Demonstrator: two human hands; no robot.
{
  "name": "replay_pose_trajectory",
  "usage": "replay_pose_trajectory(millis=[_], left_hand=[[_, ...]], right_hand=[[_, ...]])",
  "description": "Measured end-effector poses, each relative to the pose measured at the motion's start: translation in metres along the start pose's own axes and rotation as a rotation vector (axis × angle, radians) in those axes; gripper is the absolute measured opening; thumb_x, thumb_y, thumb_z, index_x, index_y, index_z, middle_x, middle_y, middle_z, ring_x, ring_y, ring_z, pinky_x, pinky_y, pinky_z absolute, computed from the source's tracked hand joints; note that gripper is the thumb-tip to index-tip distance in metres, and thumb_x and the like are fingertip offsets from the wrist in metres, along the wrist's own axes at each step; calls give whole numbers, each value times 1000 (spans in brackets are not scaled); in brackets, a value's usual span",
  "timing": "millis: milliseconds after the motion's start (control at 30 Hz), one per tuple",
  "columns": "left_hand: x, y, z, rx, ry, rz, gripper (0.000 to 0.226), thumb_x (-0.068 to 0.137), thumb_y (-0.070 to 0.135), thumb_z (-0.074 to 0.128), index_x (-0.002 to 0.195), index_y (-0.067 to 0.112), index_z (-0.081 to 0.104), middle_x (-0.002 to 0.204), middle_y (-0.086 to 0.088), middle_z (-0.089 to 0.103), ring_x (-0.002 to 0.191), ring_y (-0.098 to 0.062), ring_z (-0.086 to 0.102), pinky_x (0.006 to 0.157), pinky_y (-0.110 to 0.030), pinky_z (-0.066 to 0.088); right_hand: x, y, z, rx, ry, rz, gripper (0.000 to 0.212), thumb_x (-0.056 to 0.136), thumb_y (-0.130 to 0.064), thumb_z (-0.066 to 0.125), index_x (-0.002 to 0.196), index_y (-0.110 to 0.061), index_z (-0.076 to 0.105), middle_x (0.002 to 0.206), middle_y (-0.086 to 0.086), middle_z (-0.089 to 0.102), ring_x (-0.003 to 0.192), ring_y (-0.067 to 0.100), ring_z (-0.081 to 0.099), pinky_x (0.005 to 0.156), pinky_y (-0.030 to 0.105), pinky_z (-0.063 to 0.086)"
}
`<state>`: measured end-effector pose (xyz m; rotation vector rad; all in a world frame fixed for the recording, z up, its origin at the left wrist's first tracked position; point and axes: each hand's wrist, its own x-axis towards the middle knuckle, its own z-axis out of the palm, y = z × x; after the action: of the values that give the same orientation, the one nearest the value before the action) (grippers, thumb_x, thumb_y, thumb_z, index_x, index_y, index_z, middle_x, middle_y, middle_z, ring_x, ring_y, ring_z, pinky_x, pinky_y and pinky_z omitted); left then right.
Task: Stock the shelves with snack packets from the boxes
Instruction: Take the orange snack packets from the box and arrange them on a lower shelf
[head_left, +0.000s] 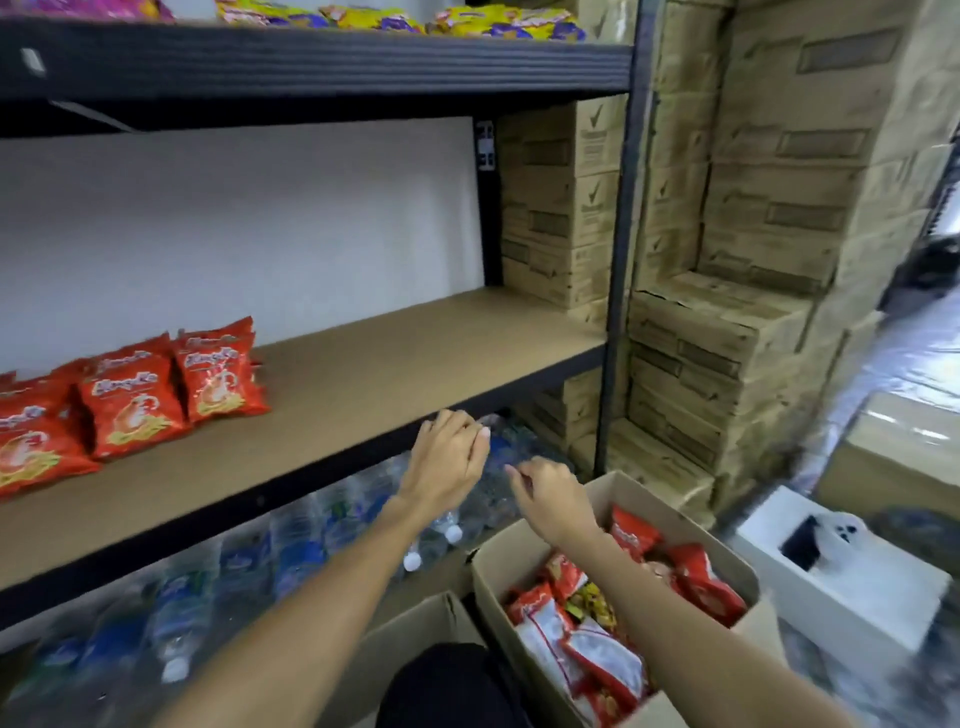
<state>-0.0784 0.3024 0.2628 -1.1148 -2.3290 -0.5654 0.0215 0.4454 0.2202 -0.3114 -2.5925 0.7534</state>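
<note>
Several red snack packets (130, 405) stand in rows at the left of the brown middle shelf (395, 358). An open cardboard box (597, 499) at the lower right holds more red and white packets (587, 644). My left hand (449, 457) hovers just below the shelf's front edge, fingers loosely curled, holding nothing. My right hand (550, 496) hangs over the box's far corner, fingers curled downward, also with nothing in it. The two hands are close together but apart.
Water bottles (291, 551) lie packed on the level under the shelf. Yellow and purple packets (395, 18) fill the top shelf. Stacked cardboard cartons (753, 208) rise at the right. A white box (841, 582) stands on the floor, and a second open carton (415, 634) sits below.
</note>
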Motion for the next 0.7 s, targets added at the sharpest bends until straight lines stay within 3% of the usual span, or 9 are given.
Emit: replay_pose_trajectory(millis=[167,300,400,567,700], left_hand=[[1,47,71,-86,-243,-10,57,99,46,17,83,16,63,90,-7,65,91,-31,60,78,-45,47],[-17,68,128,-205,-511,-170,62,98,52,18,98,13,66,103,-16,70,101,-38,65,85,-45,51],[-36,78,161,-206,-728,-182,68,98,56,15,107,12,66,112,-19,69,108,-38,63,93,-45,49],[-72,84,203,-208,-918,-270,49,107,41,25,118,10,62,125,-20,63,115,-38,59,99,-44,46],[-95,73,224,-270,-1001,-373,51,105,47,26,114,14,63,125,-18,63,115,-35,59,100,-45,45]], right_hand=[[-28,63,-11,-28,-13,162,45,103,-47,43,73,-17,59,82,9,66,83,32,65,65,38,43],[-56,111,-7,-36,-15,284,49,103,-43,45,58,-23,39,79,12,68,81,34,64,64,38,41],[-78,146,2,-38,-68,340,50,104,-44,43,58,-22,39,72,9,64,72,31,62,59,37,40],[-101,183,25,-41,-290,430,48,104,-43,42,61,-22,36,69,2,53,79,33,63,60,34,35],[-109,197,56,-28,-580,448,42,102,-48,45,87,-12,60,99,14,70,96,33,65,75,38,48]])
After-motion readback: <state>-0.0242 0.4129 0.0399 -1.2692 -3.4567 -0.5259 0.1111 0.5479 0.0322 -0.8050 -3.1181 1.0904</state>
